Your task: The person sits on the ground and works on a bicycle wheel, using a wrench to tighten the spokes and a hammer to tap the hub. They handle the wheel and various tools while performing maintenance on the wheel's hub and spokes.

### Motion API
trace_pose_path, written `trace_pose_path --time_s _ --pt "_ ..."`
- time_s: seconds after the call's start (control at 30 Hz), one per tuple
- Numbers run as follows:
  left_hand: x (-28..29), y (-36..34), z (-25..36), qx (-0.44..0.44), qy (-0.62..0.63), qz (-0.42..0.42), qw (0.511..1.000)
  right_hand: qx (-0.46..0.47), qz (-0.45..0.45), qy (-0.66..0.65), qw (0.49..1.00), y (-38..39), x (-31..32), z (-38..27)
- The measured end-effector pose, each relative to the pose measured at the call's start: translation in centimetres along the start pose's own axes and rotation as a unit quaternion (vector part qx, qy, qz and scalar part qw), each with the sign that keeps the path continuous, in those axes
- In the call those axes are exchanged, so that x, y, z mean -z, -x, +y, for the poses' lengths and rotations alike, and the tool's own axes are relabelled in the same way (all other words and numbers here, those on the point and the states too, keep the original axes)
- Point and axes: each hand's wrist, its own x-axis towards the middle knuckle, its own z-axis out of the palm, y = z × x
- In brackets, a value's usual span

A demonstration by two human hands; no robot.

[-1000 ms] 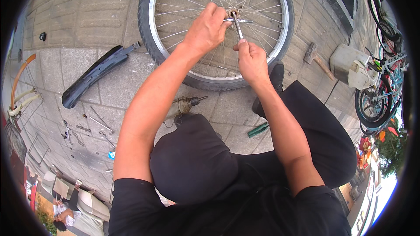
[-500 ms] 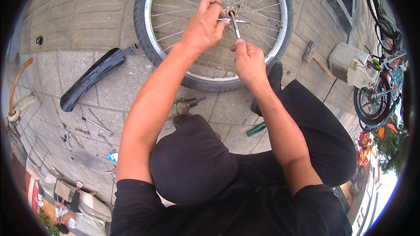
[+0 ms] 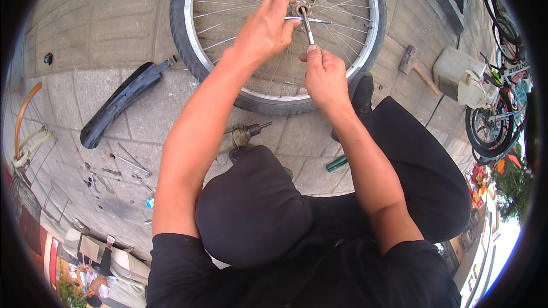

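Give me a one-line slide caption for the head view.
Both hands work wrenches at the hub of a bicycle wheel lying on pavement: left hand, right hand.

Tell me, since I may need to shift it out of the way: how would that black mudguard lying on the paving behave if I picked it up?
The black mudguard is long, thin and curved, so it is probably light and may flex a little when lifted by one end. It rests on its arc on the paving, so a push would likely make it rock or slide rather than roll.
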Motion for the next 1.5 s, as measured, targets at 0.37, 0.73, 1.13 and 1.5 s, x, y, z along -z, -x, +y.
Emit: trace_pose_path --time_s 0.37,0.73,1.13,1.5 --pt "2.6 3.0 -2.0 -0.050 -0.022 -0.056 0.997 0.225 -0.086 0.077 0.967 4.6 -3.1 10.1" --pt "14.8 26.8 0.0 0.286 -0.004 -0.084 0.955 0.190 -0.033 -0.041 0.980 5.1 -4.1 9.1" --pt "14.7 38.6 3.3 0.215 -0.129 -0.140 0.958 0.203 -0.087 -0.040 0.974 11.2 -4.8 4.3" --pt "34.0 30.1 3.6 0.129 0.201 0.363 0.901 0.259 -0.055 -0.080 0.961 14.6 -0.3 0.8"
